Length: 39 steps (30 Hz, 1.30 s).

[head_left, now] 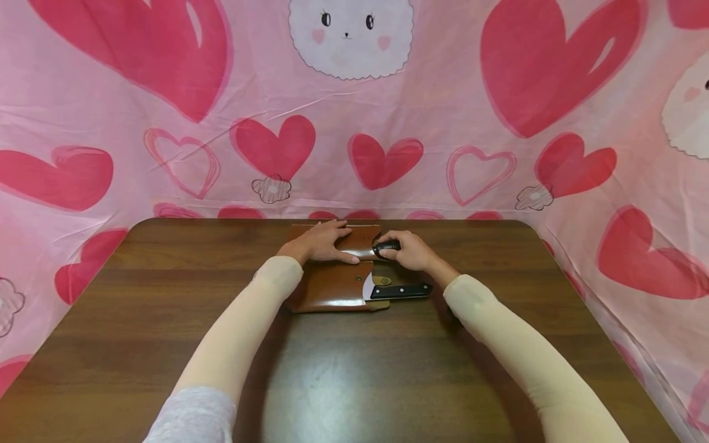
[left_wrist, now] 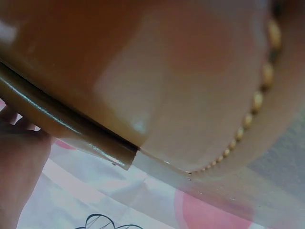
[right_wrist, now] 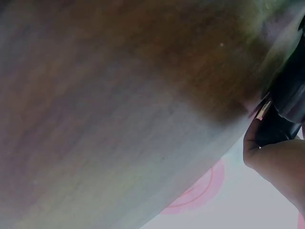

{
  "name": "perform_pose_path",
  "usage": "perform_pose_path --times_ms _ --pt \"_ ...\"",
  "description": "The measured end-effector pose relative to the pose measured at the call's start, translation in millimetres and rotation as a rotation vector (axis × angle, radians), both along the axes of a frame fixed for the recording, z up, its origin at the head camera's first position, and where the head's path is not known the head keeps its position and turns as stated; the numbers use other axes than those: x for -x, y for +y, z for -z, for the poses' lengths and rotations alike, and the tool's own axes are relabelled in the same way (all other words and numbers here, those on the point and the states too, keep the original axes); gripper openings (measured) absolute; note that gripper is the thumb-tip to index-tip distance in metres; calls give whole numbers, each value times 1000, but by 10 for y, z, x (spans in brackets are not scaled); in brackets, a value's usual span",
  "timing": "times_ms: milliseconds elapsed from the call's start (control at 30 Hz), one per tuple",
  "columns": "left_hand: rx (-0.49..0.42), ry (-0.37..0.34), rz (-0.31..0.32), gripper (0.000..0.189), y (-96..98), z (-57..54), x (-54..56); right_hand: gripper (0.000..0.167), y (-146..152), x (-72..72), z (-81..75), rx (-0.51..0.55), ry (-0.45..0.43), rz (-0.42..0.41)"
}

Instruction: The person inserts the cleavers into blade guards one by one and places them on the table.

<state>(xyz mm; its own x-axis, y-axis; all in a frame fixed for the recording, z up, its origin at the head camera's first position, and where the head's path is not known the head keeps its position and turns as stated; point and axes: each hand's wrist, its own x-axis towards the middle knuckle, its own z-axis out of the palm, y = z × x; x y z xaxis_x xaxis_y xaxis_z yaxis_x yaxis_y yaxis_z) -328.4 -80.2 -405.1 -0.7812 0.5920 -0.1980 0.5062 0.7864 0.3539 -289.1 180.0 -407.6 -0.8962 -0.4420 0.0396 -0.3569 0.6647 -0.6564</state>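
Note:
Two glossy brown leather sheaths lie one behind the other on the table. On the far sheath (head_left: 364, 236) rests my left hand (head_left: 320, 242), its fingers spread over the leather. My right hand (head_left: 412, 250) grips a black knife handle (head_left: 386, 247) at that sheath's right end; the blade is hidden. The near sheath (head_left: 327, 286) holds a knife with a riveted black handle (head_left: 401, 291), and a bit of its pale blade shows at the opening. In the left wrist view, the stitched leather sheath (left_wrist: 119, 86) fills most of the picture. The right wrist view shows fingers around the black handle (right_wrist: 276, 126).
The dark wooden table (head_left: 332, 381) has rounded far corners. Close behind its far edge hangs a pink cloth (head_left: 327, 98) printed with hearts. A tan snap strap (head_left: 383, 280) sticks out from the near sheath beside the knife handle.

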Motion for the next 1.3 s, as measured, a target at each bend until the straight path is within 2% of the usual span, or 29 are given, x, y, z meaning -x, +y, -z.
perform_pose_path --times_ms 500,733,1067,1300 --pt "11 6 -6 101 -14 2 2 27 -22 46 -34 9 -60 -10" --pt "22 19 11 101 -6 0 0 27 -23 56 -38 8 -66 2" --pt "33 17 3 101 -3 -3 -25 29 -21 79 -37 -3 -53 -3" --pt "77 27 -6 98 -7 -57 -76 33 8 68 -77 51 -16 85"
